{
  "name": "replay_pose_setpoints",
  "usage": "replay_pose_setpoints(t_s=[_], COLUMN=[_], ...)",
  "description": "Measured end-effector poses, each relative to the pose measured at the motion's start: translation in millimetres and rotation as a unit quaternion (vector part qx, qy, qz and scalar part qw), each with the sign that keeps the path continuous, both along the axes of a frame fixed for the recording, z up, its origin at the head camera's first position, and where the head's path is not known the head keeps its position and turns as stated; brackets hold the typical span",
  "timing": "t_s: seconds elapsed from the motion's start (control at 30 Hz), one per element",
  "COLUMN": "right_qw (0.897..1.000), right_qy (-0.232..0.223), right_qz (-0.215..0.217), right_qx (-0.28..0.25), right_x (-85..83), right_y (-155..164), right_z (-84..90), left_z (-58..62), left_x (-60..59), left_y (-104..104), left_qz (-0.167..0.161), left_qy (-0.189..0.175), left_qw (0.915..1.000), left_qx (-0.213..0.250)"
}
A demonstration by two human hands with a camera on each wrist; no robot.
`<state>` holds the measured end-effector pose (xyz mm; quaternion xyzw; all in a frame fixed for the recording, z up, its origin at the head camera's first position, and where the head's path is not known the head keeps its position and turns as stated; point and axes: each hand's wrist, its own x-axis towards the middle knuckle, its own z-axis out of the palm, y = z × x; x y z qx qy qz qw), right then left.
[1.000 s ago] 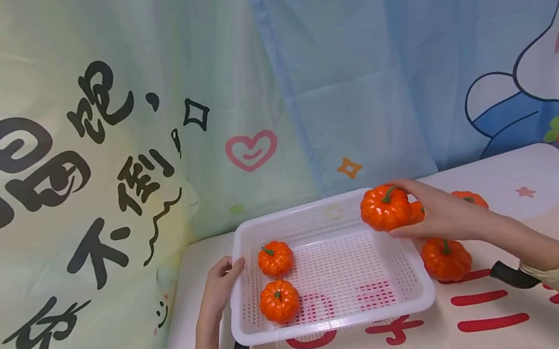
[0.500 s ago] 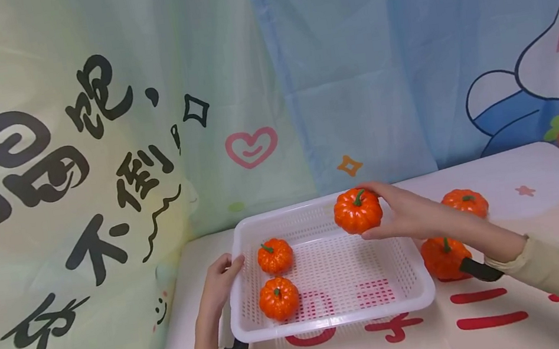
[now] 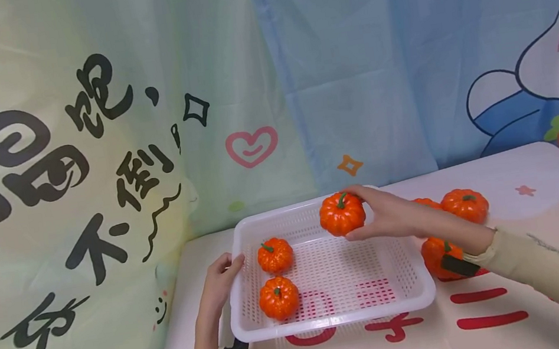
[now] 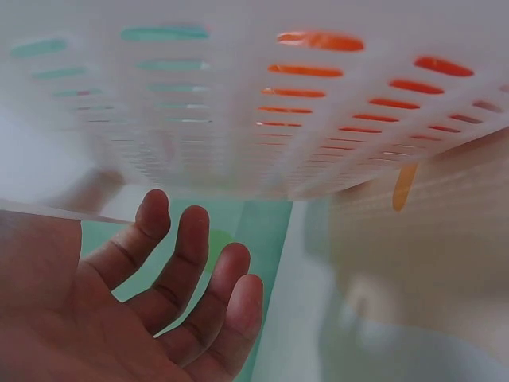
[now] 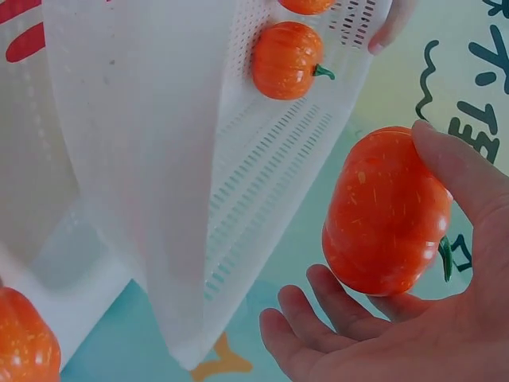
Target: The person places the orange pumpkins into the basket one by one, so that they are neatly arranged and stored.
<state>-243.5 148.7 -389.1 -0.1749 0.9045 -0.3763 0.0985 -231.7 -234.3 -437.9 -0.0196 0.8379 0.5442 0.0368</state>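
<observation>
Holding hand: right hand point(image 3: 389, 215), fingers curled around pumpkin point(image 3: 342, 214), over far edge of basket point(image 3: 415, 298).
Steadying hand: left hand point(image 3: 219, 281), fingers relaxed, at basket's left rim.

tray point(image 3: 417, 274) right half free; two pumpkins point(image 3: 276, 277) left

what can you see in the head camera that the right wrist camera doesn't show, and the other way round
Only the head view shows the left hand at the white basket's left rim and the printed curtains behind the table. Only the right wrist view shows the right hand's fingers curled under the held pumpkin, seen from below. Both show the right hand holding that pumpkin above the basket, with pumpkins lying inside and others on the table outside.
</observation>
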Motion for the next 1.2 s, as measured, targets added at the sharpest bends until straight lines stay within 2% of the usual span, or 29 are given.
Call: replay_pose_setpoints(t_s=[0.23, 0.6, 0.8, 1.0, 1.2], right_qw=[1.000, 0.998, 0.997, 0.996, 0.995], right_qy=[-0.005, -0.016, -0.037, -0.063, -0.062], right_qz=[0.027, 0.056, 0.058, 0.050, 0.042], right_qx=[-0.010, 0.017, 0.029, 0.039, 0.068], right_x=[-15.6, -31.3, -34.5, -34.1, -32.7], right_y=[-14, -41, -58, -75, -84], right_z=[-5.6, -14.0, -15.0, -31.5, -43.2], left_z=[-0.7, -1.8, -1.5, -1.6, -1.5], left_x=[0.0, -1.7, -1.2, -1.2, -1.1], left_y=[-1, -1, 0, -1, -1], left_qz=[-0.002, -0.001, 0.001, -0.002, -0.001], left_qy=[-0.002, 0.008, 0.008, 0.002, -0.001], left_qw=[1.0000, 0.9999, 1.0000, 1.0000, 1.0000], left_qx=[0.003, 0.006, 0.004, 0.002, 0.001])
